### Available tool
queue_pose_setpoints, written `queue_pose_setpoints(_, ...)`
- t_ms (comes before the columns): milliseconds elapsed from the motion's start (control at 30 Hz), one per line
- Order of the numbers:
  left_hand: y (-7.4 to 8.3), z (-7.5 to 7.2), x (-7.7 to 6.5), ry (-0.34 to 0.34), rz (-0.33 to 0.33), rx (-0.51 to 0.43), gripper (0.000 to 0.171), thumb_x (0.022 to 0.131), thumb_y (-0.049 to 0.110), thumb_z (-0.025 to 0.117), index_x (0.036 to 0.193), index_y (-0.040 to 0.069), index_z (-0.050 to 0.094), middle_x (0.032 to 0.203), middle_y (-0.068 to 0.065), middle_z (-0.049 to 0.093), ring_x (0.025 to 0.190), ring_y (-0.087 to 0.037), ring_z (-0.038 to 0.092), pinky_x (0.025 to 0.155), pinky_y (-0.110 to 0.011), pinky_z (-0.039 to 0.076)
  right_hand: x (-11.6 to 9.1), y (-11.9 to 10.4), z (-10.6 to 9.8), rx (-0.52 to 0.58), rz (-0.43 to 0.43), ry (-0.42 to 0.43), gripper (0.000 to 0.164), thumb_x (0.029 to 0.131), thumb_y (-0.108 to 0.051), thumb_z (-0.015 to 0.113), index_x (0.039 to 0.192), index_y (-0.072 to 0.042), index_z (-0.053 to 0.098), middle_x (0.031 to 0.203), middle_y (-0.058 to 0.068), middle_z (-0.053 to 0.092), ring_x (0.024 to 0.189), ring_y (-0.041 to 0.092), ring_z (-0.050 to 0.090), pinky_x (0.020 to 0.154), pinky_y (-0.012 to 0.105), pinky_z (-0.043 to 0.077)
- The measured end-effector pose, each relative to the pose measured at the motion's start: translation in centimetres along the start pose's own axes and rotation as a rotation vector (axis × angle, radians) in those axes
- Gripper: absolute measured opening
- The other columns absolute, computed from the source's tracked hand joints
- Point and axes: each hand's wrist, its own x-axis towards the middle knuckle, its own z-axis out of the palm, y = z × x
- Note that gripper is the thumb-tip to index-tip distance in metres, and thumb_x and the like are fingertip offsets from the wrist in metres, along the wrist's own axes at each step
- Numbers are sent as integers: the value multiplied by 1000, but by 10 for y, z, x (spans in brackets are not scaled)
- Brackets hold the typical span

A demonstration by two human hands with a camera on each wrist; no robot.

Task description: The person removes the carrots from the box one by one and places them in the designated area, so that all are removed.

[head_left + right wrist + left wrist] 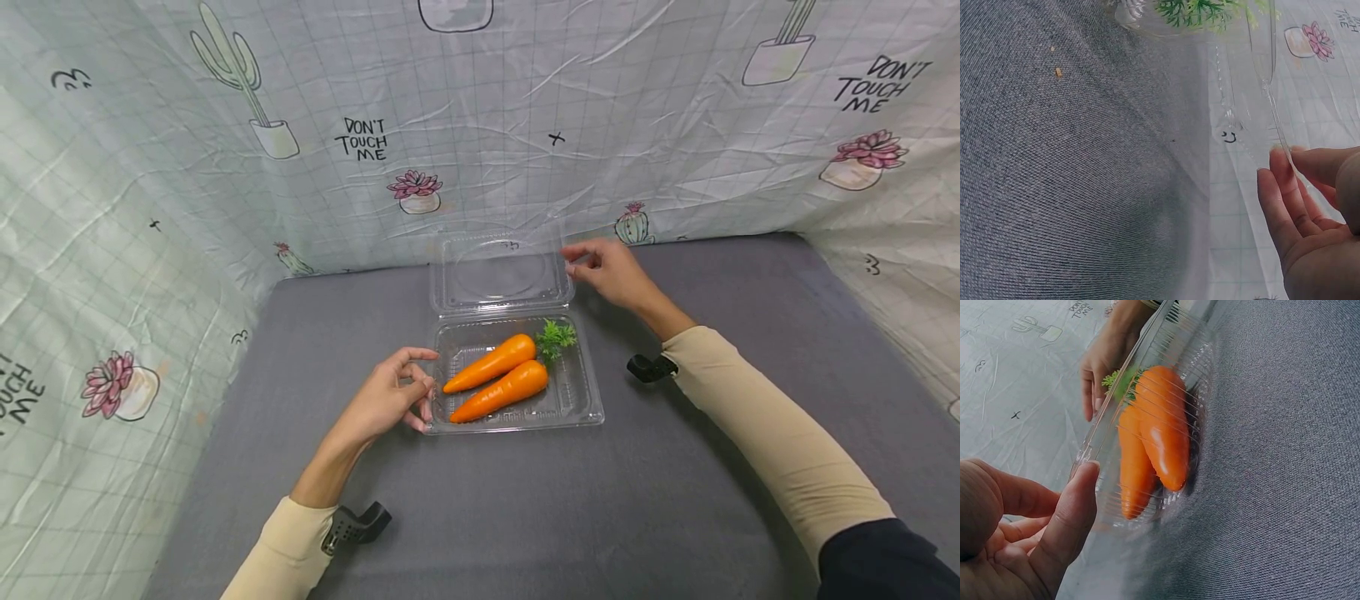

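Note:
A clear plastic clamshell container (pixel 592 412) lies on the grey cloth with its lid (pixel 501 304) raised at the back. Two orange carrots (pixel 491 364) (pixel 501 392) lie side by side in the base, tips toward the left. Green leaves (pixel 555 337) show at their thick ends. My left hand (pixel 386 396) holds the base's left rim between thumb and fingers; in the left wrist view the thumb (pixel 1075 515) lies against that rim. At the lid's right side, my right hand (pixel 615 271) pinches the thin edge, which the right wrist view shows between thumb and fingers.
Grey cloth (pixel 525 508) covers the table around the container. A pale printed curtain (pixel 495 150) hangs close behind the lid and along both sides. Small orange specks (pixel 1058 72) lie on the cloth in the right wrist view.

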Motion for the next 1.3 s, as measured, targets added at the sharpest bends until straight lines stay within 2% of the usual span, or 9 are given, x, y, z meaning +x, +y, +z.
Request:
queue_pose_setpoints(167, 3, 1, -2, 0, -2, 6, 45, 102, 0, 55, 145, 1, 43, 87, -18, 59, 59, -25, 64, 53, -50, 63, -1, 3, 0, 22, 14, -26, 33, 98, -11, 68, 130, -3, 67, 129, 14, 65, 93, 26, 66, 66, 22, 50)
queue_pose_setpoints(433, 2, 2, -3, 3, -1, 14, 44, 102, 1, 55, 145, 2, 44, 87, -18, 60, 59, -25, 65, 54, -53, 63, -4, 8, 2, 50, 47, -56, 32, 99, -11, 66, 131, -3, 67, 126, 15, 67, 90, 18, 68, 68, 22, 53)
queue_pose_setpoints(600, 2, 3, -4, 5, -2, 6, 44, 102, 1, 56, 145, 1, 45, 87, -18, 60, 59, -25, 65, 52, -50, 63, -5, 10, 2, 63, 63, -92, 34, 102, -12, 62, 134, -2, 64, 125, 17, 66, 97, 27, 71, 79, 36, 59)
queue_pose_setpoints(700, 3, 3, -5, 7, -6, 3, 44, 102, 2, 56, 145, 2, 45, 88, -17, 60, 59, -25, 64, 53, -50, 63, -6, 12, 2, 87, 70, -116, 35, 103, -13, 61, 136, 0, 62, 123, 21, 66, 100, 33, 71, 84, 48, 59)
queue_pose_setpoints(800, 4, 3, -5, 2, -5, 5, 44, 102, 1, 56, 145, 3, 45, 88, -18, 60, 59, -25, 64, 54, -52, 63, -6, 14, 2, 108, 73, -141, 37, 104, -12, 59, 138, 2, 59, 125, 24, 65, 102, 37, 70, 89, 53, 58)
queue_pose_setpoints(967, 3, 3, -5, -1, -1, 4, 44, 102, 2, 56, 145, 3, 45, 89, -19, 60, 59, -26, 64, 55, -56, 62, -4, 18, 4, 140, 94, -174, 39, 105, -11, 57, 140, 5, 56, 136, 26, 60, 107, 38, 69, 96, 49, 59)
queue_pose_setpoints(1100, 2, 3, -4, -1, 3, 8, 44, 102, 2, 56, 145, 3, 45, 89, -19, 60, 59, -26, 65, 55, -55, 62, -3, 22, 7, 137, 122, -186, 39, 105, -12, 56, 140, 5, 56, 139, 26, 58, 107, 34, 69, 96, 45, 60)
queue_pose_setpoints(1300, 2, 3, -3, 4, -2, 2, 44, 102, 1, 56, 144, 1, 45, 87, -17, 59, 58, -25, 64, 52, -49, 63, -3, 24, 8, 123, 129, -191, 38, 106, -13, 55, 140, 4, 56, 139, 24, 58, 105, 31, 70, 96, 48, 59)
